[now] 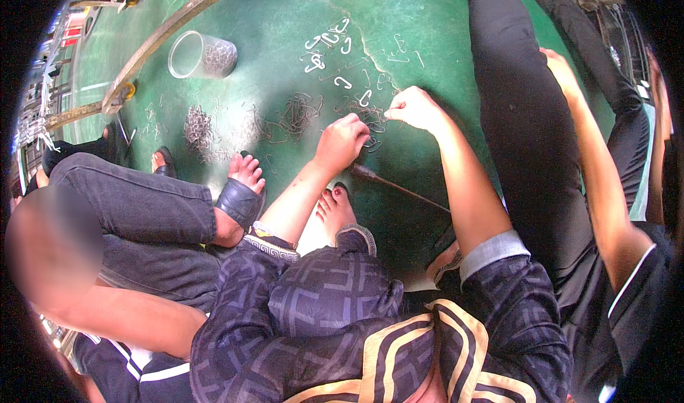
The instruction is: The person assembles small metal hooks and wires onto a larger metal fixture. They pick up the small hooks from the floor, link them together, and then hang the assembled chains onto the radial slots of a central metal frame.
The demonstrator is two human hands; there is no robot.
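Head view: between left hand and right hand, wire hooks, axes mixed, nearer left; both curled; cannot tell whether clamped.

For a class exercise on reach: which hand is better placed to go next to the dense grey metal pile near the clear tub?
Probably the left hand: it is nearer the grey metal pile, while the right hand is farther off, on the left hand's far side.
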